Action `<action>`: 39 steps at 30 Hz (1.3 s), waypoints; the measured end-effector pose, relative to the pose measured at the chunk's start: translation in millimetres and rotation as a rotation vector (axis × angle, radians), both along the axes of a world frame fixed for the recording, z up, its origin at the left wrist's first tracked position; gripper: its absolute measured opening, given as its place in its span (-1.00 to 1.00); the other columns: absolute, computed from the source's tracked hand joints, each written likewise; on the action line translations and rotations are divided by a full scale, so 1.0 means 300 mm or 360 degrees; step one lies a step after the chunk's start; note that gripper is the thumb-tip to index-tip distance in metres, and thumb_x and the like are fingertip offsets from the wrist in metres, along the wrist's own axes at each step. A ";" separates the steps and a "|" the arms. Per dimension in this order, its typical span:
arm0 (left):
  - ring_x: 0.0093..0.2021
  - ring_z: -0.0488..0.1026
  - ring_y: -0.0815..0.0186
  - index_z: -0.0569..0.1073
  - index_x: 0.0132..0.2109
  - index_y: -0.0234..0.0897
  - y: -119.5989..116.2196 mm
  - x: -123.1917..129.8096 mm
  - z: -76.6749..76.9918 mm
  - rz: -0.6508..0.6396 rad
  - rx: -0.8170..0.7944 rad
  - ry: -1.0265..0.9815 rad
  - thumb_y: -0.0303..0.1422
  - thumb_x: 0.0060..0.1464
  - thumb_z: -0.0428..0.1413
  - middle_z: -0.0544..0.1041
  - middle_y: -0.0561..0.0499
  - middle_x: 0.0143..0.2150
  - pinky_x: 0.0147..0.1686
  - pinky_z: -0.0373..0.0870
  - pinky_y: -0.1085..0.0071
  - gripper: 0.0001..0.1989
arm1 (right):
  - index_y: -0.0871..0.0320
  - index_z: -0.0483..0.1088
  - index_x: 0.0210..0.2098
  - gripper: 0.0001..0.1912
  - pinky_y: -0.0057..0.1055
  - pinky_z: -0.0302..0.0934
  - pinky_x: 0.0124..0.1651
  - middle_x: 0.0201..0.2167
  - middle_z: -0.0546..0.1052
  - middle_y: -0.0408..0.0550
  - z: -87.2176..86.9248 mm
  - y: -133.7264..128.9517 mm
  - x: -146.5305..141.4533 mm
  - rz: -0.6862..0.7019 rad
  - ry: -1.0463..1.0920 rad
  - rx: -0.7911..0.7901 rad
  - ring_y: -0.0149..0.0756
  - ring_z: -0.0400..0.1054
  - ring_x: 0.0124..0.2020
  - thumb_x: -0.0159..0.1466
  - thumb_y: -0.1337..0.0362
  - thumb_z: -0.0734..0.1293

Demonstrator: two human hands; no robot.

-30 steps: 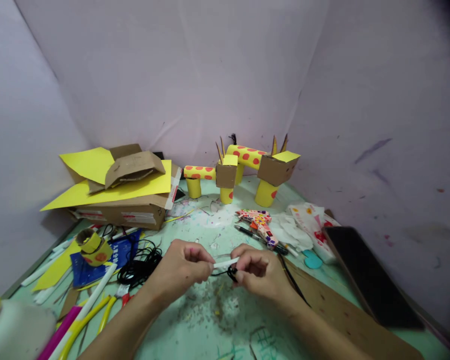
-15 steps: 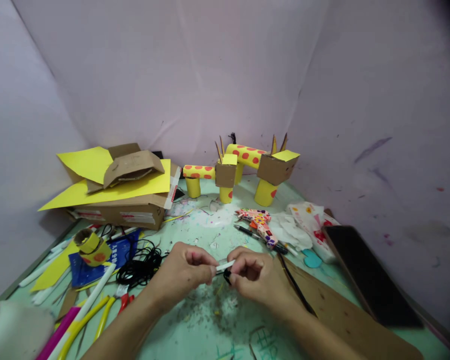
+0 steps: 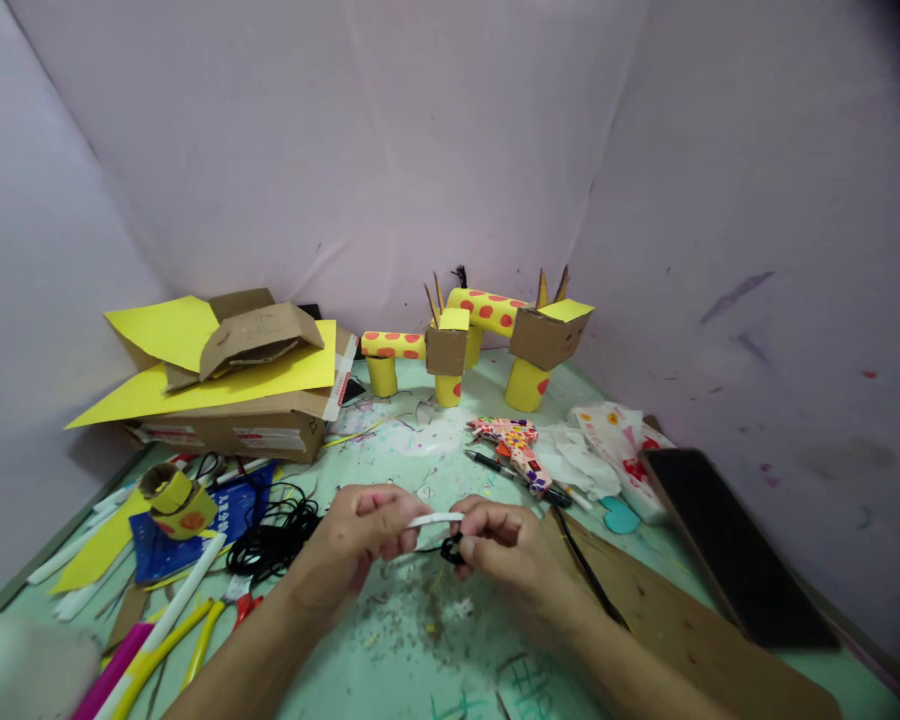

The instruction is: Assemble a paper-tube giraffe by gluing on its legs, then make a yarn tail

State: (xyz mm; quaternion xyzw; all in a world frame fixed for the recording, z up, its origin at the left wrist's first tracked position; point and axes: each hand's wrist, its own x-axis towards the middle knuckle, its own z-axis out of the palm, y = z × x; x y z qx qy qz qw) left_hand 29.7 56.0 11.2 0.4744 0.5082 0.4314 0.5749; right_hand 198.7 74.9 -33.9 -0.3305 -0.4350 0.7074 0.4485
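Note:
Above the table's middle, my left hand pinches one end of a short white strip, which bows slightly upward. The fingers of my right hand are closed on its other end, with a small bundle of black cord at the fingertips. A thin dark strand runs from the bundle toward my left hand. Left of my left hand lies a tangled heap of black cord.
Two spotted cardboard animals stand at the back. A glue gun, pens and a phone lie right. Left are a cardboard box, yellow paper, a blue packet and red-yellow-handled tools.
My hands have drawn slightly apart, showing more of the white strip, which now looks bent. The black bundle shows more clearly. The view has shifted slightly.

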 end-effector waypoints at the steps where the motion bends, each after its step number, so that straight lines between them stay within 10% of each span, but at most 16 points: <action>1: -0.43 0.33 0.33 0.51 -0.40 -0.35 -0.007 0.000 0.007 0.0108 0.0148 0.0088 -0.15 -0.10 0.12 0.47 -0.01 -0.48 -0.40 0.21 0.42 -0.69 | 0.20 0.43 -0.65 -0.82 -0.51 0.19 -0.49 -0.48 0.40 -0.15 -0.001 -0.001 -0.002 -0.0027 0.0061 -0.0069 -0.48 0.26 -0.57 -0.14 0.26 0.49; 6: -0.45 0.34 0.35 0.41 -0.59 -0.28 -0.053 0.037 0.037 0.0518 0.0954 0.0891 -0.34 -0.02 0.11 0.41 0.04 -0.55 -0.39 0.23 0.45 -0.77 | 0.19 0.45 -0.56 -0.79 -0.52 0.24 -0.36 -0.51 0.41 -0.18 0.009 -0.008 -0.010 -0.0068 0.0259 -0.0248 -0.46 0.33 -0.51 -0.13 0.23 0.51; 10: -0.46 0.35 0.34 0.56 -0.42 -0.27 -0.051 0.059 0.026 0.0085 0.0557 0.0954 -0.33 -0.04 0.10 0.50 0.01 -0.47 -0.45 0.24 0.47 -0.84 | 0.20 0.42 -0.62 -0.82 -0.52 0.22 -0.37 -0.44 0.41 -0.15 0.021 -0.015 -0.011 -0.0006 0.0045 -0.0024 -0.46 0.30 -0.47 -0.08 0.26 0.48; 18: -0.32 0.35 0.26 0.42 -0.53 -0.32 -0.027 0.048 0.011 0.0043 0.0338 0.0482 -0.29 -0.11 0.09 0.47 -0.05 -0.37 -0.32 0.26 0.42 -0.81 | 0.17 0.36 -0.61 -0.91 -0.49 0.19 -0.40 -0.49 0.46 -0.11 0.017 -0.041 -0.027 0.0161 -0.0419 0.0741 -0.38 0.33 -0.43 -0.02 0.43 0.30; 27: -0.46 0.24 0.34 0.23 -0.53 -0.25 -0.037 0.038 0.030 -0.0147 0.0322 0.1019 -0.29 0.04 -0.06 0.31 0.09 -0.56 -0.43 0.12 0.45 -0.77 | 0.11 0.41 -0.47 -0.87 -0.35 0.24 -0.10 -0.17 0.50 -0.06 0.069 -0.007 0.059 -0.0421 -0.1010 0.1540 -0.31 0.37 -0.19 0.05 0.48 0.32; 39: -0.44 0.25 0.33 0.33 -0.48 -0.27 -0.041 0.045 0.025 -0.0207 0.0378 0.1082 -0.32 0.07 -0.08 0.32 0.09 -0.54 -0.44 0.11 0.46 -0.78 | 0.12 0.43 -0.42 -0.85 -0.33 0.27 -0.01 -0.10 0.50 0.01 0.057 -0.033 0.041 -0.0190 -0.0926 0.1572 -0.25 0.40 -0.09 0.06 0.48 0.32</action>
